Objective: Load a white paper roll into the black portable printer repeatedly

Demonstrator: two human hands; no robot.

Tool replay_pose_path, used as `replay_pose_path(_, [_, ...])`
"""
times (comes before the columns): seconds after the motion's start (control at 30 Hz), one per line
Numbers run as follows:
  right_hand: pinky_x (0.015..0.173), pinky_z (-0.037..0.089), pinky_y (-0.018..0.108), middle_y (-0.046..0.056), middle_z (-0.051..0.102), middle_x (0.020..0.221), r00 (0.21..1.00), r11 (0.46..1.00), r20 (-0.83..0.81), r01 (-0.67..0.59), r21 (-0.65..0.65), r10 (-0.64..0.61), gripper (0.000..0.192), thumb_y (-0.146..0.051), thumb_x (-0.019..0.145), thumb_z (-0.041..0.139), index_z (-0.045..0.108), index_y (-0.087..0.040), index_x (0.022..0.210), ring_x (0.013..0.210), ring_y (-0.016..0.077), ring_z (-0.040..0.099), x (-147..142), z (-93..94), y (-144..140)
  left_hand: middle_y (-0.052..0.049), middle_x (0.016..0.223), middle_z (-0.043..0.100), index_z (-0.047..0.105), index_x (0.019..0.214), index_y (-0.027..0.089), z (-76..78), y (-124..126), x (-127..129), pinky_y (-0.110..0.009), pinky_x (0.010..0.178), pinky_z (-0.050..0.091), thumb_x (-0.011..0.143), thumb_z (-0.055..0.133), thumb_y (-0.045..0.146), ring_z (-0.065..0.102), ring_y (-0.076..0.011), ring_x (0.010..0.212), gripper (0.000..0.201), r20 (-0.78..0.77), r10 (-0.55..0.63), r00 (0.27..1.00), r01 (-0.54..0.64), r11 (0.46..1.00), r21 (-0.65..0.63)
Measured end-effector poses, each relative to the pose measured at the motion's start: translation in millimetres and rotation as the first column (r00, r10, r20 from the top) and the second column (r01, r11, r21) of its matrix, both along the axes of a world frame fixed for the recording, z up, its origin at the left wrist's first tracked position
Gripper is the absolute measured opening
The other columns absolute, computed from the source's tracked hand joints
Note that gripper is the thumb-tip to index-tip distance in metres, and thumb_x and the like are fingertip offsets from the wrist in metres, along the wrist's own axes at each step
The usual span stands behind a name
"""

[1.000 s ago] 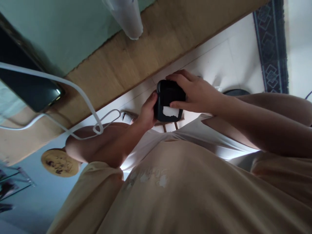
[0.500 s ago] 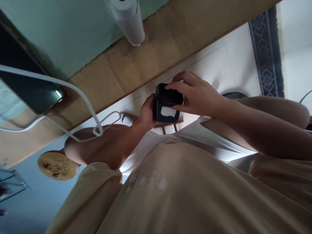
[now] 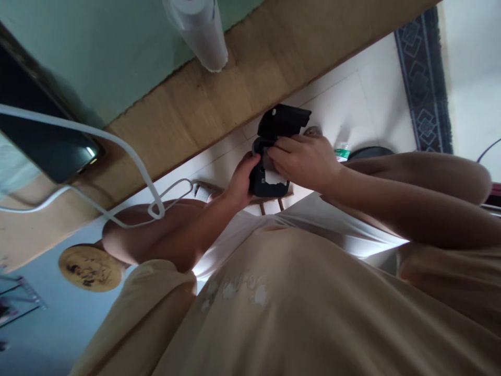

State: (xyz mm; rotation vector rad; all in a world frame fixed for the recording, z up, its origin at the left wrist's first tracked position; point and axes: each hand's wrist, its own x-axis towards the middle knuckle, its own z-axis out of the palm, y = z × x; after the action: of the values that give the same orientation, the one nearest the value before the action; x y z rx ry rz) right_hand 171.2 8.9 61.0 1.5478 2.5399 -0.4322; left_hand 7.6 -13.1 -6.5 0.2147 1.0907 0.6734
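Observation:
I hold a small black box-shaped device [image 3: 270, 185] above my lap, with white paper showing at its front. Its black lid [image 3: 284, 120] stands flipped open at the top. My left hand [image 3: 239, 183] grips the device's left side. My right hand [image 3: 301, 159] rests over the top of the body, its fingertips at the opening just under the raised lid. My beige shirt [image 3: 297, 308] fills the lower part of the view.
A wooden desk edge [image 3: 235, 89] runs diagonally above my hands. On it lie a dark screen [image 3: 47, 141], a white cable [image 3: 129, 151] and a white roll [image 3: 199, 31]. On the tiled floor I see a bottle [image 3: 342, 151], a patterned rug [image 3: 422, 78] and a round wooden disc [image 3: 90, 266].
The device's lid, closed before, has swung up and open. My right hand has shifted from covering the top to the opening beneath the lid.

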Motion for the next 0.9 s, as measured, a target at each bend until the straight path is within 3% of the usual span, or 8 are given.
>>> replay_pose_path(0.1, [0.063, 0.025, 0.033, 0.008, 0.072, 0.109, 0.998, 0.997, 0.068, 0.002, -0.072, 0.003, 0.039, -0.026, 0.099, 0.033, 0.069, -0.026, 0.113, 0.073, 0.0187, 0.06, -4, 0.7, -2, 0.001, 0.086, 0.069, 0.061, 0.093, 0.022, 0.9, -2, 0, -0.028, 0.08, 0.053, 0.079, 0.073, 0.045, 0.068, -0.0168, 0.088, 0.03, 0.045, 0.04, 0.998, -0.043, 0.997, 0.063])
replay_pose_path(0.3, [0.065, 0.032, 0.03, 0.012, 0.074, 0.096, 0.991, 0.974, 0.085, 0.114, -0.198, -0.099, 0.041, -0.032, 0.088, 0.052, 0.061, -0.023, 0.128, 0.071, 0.0203, 0.061, -5, 7.1, 6, 0.002, 0.085, 0.069, 0.062, 0.097, 0.022, 2.9, -4, -2, -0.027, 0.076, 0.052, 0.078, 0.073, 0.047, 0.067, -0.0154, 0.083, 0.032, 0.026, -0.005, 1.0, 0.003, 0.997, 0.071])
replay_pose_path(0.47, [0.063, 0.039, 0.028, 0.003, 0.074, 0.099, 0.936, 0.911, -0.238, 0.157, -0.382, -0.261, 0.056, -0.026, 0.071, 0.057, 0.061, -0.025, 0.126, 0.068, 0.015, 0.059, 16, 28.0, 16, 0.0, 0.083, 0.07, 0.059, 0.091, 0.022, 2.9, -1, -1, -0.029, 0.074, 0.053, 0.071, 0.074, 0.052, 0.069, -0.018, 0.084, 0.039, -0.025, 0.004, 1.0, -0.005, 0.999, -0.05])
replay_pose_path(0.57, [0.059, 0.042, 0.026, 0.001, 0.07, 0.089, 0.727, 0.833, -0.541, 0.076, -0.548, -0.423, 0.051, -0.025, 0.075, 0.044, 0.06, -0.024, 0.124, 0.067, 0.0127, 0.058, 23, 39.8, 20, -0.002, 0.086, 0.072, 0.06, 0.092, 0.022, 1.2, 1, -2, -0.033, 0.078, 0.055, 0.07, 0.075, 0.052, 0.071, -0.0214, 0.09, 0.04, -0.05, 0.023, 0.998, -0.028, 0.995, -0.097])
replay_pose_path(0.63, [0.059, 0.042, 0.027, 0.001, 0.066, 0.08, 0.699, 0.852, -0.57, 0.107, -0.513, -0.431, 0.047, -0.031, 0.078, 0.047, 0.061, -0.022, 0.121, 0.067, 0.0141, 0.058, 19, 43.8, 22, -0.003, 0.088, 0.073, 0.061, 0.093, 0.022, 0.5, 1, -3, -0.035, 0.078, 0.056, 0.072, 0.074, 0.053, 0.072, -0.0228, 0.092, 0.039, -0.046, 0.029, 0.999, -0.033, 0.995, -0.091])
replay_pose_path(0.73, [0.069, 0.049, 0.03, 0.001, 0.065, 0.078, 0.836, 0.938, -0.49, 0.078, -0.338, -0.247, 0.047, -0.036, 0.077, 0.06, 0.063, -0.021, 0.121, 0.074, 0.0158, 0.062, 5, 51.5, 24, -0.003, 0.089, 0.074, 0.063, 0.093, 0.023, 0.6, 0, -3, -0.034, 0.078, 0.057, 0.073, 0.074, 0.053, 0.073, -0.0228, 0.093, 0.038, -0.045, 0.037, 0.998, -0.04, 0.997, -0.067])
replay_pose_path(0.83, [0.09, 0.056, 0.033, 0.002, 0.068, 0.103, 0.829, 0.983, -0.553, -0.02, -0.182, -0.086, 0.045, -0.04, 0.084, 0.06, 0.063, -0.023, 0.125, 0.094, 0.0158, 0.067, -4, 71.8, 34, -0.001, 0.087, 0.073, 0.063, 0.092, 0.023, 1.5, -1, -2, -0.034, 0.08, 0.058, 0.073, 0.075, 0.051, 0.072, -0.0216, 0.093, 0.036, -0.063, 0.056, 0.996, -0.059, 0.997, -0.051])
replay_pose_path(0.9, [0.095, 0.055, 0.032, 0.0, 0.065, 0.118, 0.783, 0.992, -0.61, 0.065, -0.108, -0.118, 0.051, -0.046, 0.085, 0.061, 0.061, -0.025, 0.133, 0.107, 0.0167, 0.067, -2, 88.5, 46, -0.001, 0.081, 0.071, 0.062, 0.089, 0.023, 2.2, -1, -3, -0.034, 0.078, 0.057, 0.072, 0.076, 0.05, 0.072, -0.0218, 0.09, 0.036, -0.073, 0.051, 0.996, -0.056, 0.996, -0.067])
